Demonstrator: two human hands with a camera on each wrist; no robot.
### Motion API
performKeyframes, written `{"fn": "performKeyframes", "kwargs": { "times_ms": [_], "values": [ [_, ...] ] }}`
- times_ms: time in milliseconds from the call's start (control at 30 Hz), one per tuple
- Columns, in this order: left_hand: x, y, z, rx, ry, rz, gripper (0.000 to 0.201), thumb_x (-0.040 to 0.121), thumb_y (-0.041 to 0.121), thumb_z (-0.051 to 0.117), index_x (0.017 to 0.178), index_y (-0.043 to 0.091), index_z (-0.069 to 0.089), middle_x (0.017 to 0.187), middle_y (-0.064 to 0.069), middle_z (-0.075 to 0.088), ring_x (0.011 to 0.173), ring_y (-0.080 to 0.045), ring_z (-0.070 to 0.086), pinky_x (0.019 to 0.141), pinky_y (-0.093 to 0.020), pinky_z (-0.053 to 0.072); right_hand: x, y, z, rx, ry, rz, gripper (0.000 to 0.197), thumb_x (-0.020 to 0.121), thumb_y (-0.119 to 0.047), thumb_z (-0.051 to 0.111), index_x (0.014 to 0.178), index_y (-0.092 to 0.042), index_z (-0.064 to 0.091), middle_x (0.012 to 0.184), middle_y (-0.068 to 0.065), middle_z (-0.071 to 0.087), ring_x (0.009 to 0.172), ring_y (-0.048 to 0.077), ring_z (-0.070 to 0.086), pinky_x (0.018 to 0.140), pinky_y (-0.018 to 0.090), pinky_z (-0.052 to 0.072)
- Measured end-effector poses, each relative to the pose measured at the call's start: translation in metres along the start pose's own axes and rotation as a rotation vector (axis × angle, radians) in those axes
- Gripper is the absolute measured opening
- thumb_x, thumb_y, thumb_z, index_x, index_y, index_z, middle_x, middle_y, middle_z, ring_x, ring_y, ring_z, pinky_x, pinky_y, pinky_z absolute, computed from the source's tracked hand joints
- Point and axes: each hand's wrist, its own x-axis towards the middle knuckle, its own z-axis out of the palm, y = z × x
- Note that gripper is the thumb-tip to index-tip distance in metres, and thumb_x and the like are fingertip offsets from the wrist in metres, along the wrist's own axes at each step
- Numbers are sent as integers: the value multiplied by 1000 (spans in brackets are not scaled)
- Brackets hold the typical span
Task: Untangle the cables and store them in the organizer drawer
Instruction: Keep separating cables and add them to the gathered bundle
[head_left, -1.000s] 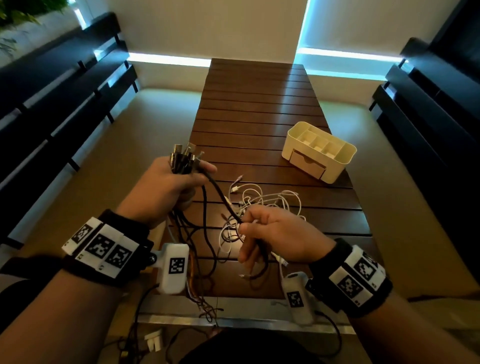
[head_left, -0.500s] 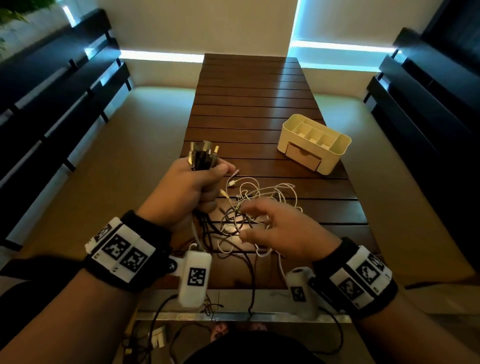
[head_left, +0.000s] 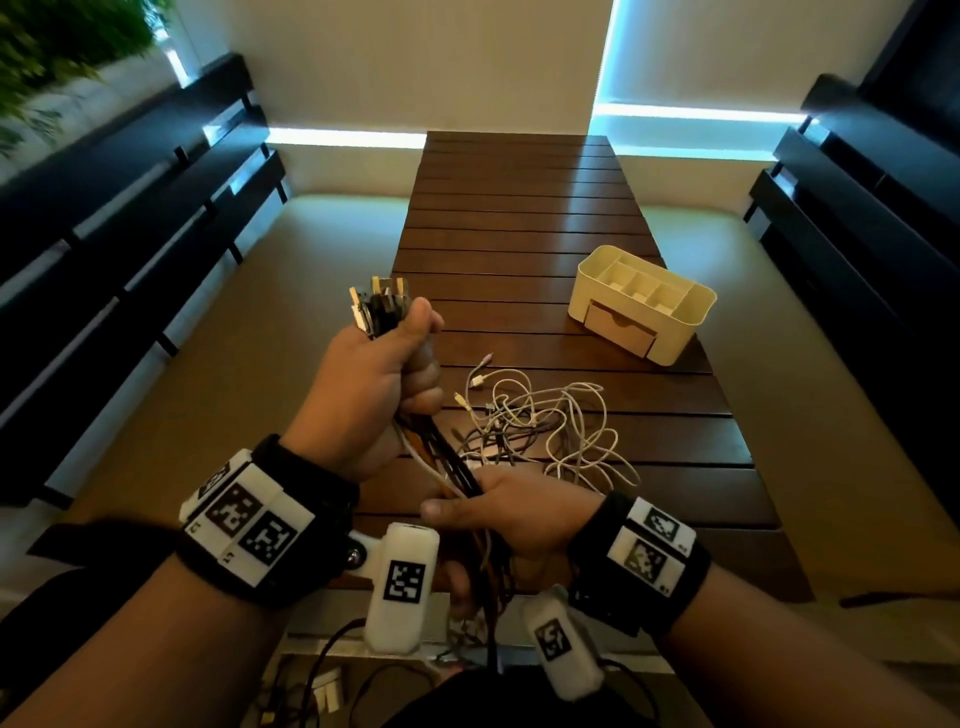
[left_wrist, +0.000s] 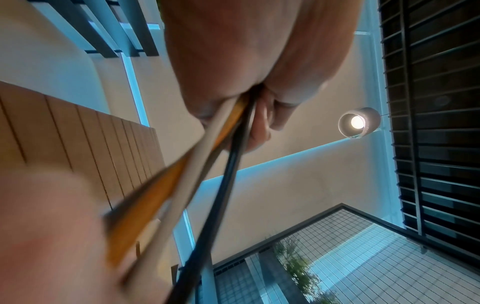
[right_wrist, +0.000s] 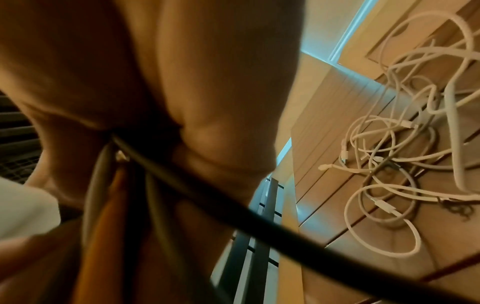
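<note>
Where half a second ago the right hand (head_left: 519, 512) hovered with spread fingers over the white tangle, it has now dropped back toward the body and wrapped its fingers round the bundle (head_left: 452, 467) below the left fist, so both hands now grip the same cables. Left hand (head_left: 374, 384) stays clenched high on that bundle, a little higher and more upright than before, with the plugs (head_left: 378, 306) sticking up out of the fist in a tight cluster. Between the two fists the cables run taut and straight: black, white and an orange one, plain in the left wrist view, where they come out between the fingers (left_wrist: 262, 123). Below the right hand the ends hang down past the near edge of the desk (head_left: 519, 208). Look at the right wrist view: a thick black cable (right_wrist: 233, 207) crosses the frame, grey and orange strands beside it, all leaving the closed palm. Over on the desk the tangle (head_left: 545, 421) lies loose, thin white loops mixed with a few grey ones, several small plugs showing at its far side. It sits just beyond the right hand, apart from it. Further off, to the right, stands the cream organizer (head_left: 644, 301), its drawer (head_left: 618, 322) shut, its top compartments open to view.
</note>
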Motion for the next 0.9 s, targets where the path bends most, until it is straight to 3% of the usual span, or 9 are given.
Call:
{"fn": "performKeyframes", "kwargs": {
  "times_ms": [100,233,300,467,567,667,700,800,900],
  "values": [
    [3,-3,-9,-10,69,-20,20,103,27,48,90,13,53,57,5,23,45,-6,20,40,-18,27,9,-1,-13,-201,92,-41,13,98,-28,57,93,-18,62,78,-3,70,73,13,69,77,29,58],
    [6,-11,-18,46,128,-22,20,102,27,49,88,13,52,57,6,25,46,-8,21,41,-19,28,25,4,-39,-453,175,-61,23,89,-37,70,109,-29,64,112,-2,69,106,14,66,101,38,50],
    [5,-16,-23,59,157,-32,20,103,25,49,87,13,51,57,5,25,46,-8,20,41,-20,27,29,12,-55,-402,256,-68,29,87,-38,72,114,-33,63,119,-4,67,111,13,64,101,37,50],
    [2,-26,-34,58,186,-74,21,103,24,48,85,14,49,62,1,21,47,-9,19,41,-21,25,42,34,-92,-241,626,-123,17,93,-28,66,107,-18,67,109,3,69,97,17,68,88,39,58],
    [4,-26,-37,66,174,-75,21,102,25,49,84,14,48,62,1,20,47,-9,19,41,-21,25,55,53,-106,-394,731,35,24,91,-28,68,113,-19,62,110,0,66,95,13,64,90,38,57],
    [7,-23,-37,82,156,-63,20,100,25,49,84,13,49,62,1,21,47,-10,18,42,-21,23,67,72,-110,-732,683,234,58,87,-34,72,139,-27,50,139,-2,49,121,17,54,101,35,49],
    [8,-23,-38,90,155,-61,19,98,26,51,85,13,49,62,1,21,47,-10,18,42,-21,23,69,75,-111,-809,653,255,57,88,-35,71,140,-29,49,143,-2,44,125,18,50,100,32,47],
    [14,-22,-41,101,156,-56,20,90,31,56,86,13,49,63,0,21,47,-10,19,42,-21,24,72,67,-116,-867,585,222,27,94,-32,63,118,-23,68,124,-1,60,108,15,59,92,29,51],
    [21,-23,-43,104,166,-65,19,92,29,55,86,13,49,64,0,21,48,-10,19,42,-21,24,75,46,-122,-815,647,84,18,96,-33,59,101,-20,71,96,-4,68,86,12,66,83,34,59]
  ]
}}
